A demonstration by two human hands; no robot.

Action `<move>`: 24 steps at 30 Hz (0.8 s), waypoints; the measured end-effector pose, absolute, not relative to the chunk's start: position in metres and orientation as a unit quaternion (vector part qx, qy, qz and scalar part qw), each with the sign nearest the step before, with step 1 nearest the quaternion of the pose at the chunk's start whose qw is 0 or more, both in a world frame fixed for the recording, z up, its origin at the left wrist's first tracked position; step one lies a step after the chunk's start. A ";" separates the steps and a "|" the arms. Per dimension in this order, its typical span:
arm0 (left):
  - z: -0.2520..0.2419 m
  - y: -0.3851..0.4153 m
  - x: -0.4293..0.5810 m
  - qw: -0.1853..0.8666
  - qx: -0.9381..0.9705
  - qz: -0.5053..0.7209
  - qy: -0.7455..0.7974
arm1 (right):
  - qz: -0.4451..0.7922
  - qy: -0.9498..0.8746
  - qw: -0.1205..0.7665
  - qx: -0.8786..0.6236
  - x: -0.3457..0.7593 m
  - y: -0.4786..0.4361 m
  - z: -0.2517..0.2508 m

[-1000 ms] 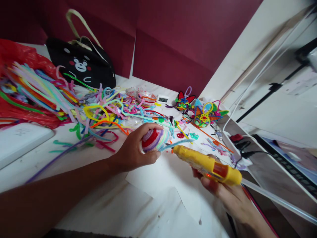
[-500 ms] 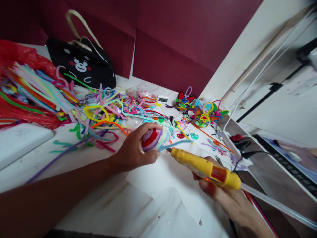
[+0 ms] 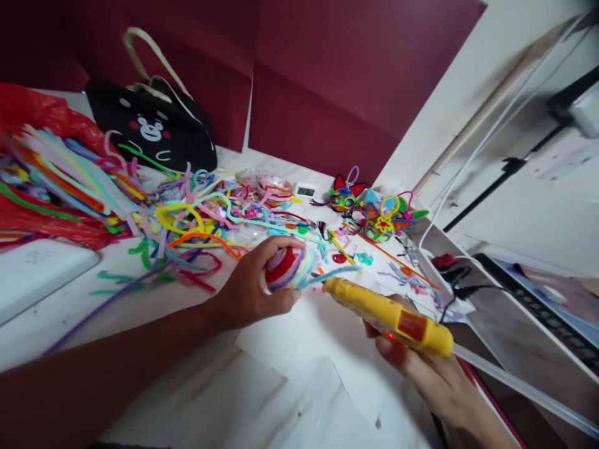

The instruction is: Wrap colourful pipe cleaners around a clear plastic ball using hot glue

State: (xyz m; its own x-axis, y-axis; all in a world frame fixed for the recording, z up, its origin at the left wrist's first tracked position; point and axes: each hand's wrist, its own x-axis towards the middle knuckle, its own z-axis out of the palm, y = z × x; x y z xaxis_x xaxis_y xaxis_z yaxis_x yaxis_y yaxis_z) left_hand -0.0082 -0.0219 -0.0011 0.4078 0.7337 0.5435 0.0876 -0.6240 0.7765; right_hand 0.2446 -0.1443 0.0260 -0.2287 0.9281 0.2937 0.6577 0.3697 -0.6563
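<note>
Between the thumb and fingers of my left hand (image 3: 255, 284) sits a ball wrapped in pipe cleaners (image 3: 290, 267), banded in red, purple, pale green and blue. From its right side a loose light blue pipe cleaner end (image 3: 334, 273) sticks out. My right hand (image 3: 416, 362) is closed round the handle of a yellow hot glue gun (image 3: 384, 312) with a red light glowing. A clear glue stick (image 3: 519, 383) juts from its back end. The gun's nozzle is close to the blue pipe cleaner near the ball; whether they touch I cannot tell.
Loose pipe cleaners (image 3: 201, 218) spread across the table's left and middle. Behind them stands a black bag (image 3: 150, 128). Finished pipe-cleaner ornaments (image 3: 344, 198) and a small digital clock (image 3: 305, 190) sit at the back. A white paper sheet (image 3: 299, 349) lies below my hands; a power strip (image 3: 442, 274) is on the right.
The view has shifted slightly. Both hands keep their holds on the ball and the glue gun, with the nozzle still close to the blue pipe cleaner.
</note>
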 end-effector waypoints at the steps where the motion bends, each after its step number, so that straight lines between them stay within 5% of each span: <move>1: -0.001 -0.022 -0.008 0.342 0.766 0.474 0.266 | 0.200 -0.757 0.333 -0.525 0.245 -0.144 0.026; 24: -0.002 -0.021 -0.010 0.341 0.768 0.473 0.264 | 0.159 -0.780 0.311 -0.520 0.242 -0.145 0.029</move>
State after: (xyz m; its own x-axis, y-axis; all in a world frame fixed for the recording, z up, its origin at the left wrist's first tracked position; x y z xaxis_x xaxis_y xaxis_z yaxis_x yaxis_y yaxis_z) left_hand -0.0105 -0.0213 -0.0022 0.4133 0.7285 0.5463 0.0842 -0.6279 0.7737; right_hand 0.2416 -0.1451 0.0288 -0.2672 0.9093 0.3189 0.7115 0.4094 -0.5711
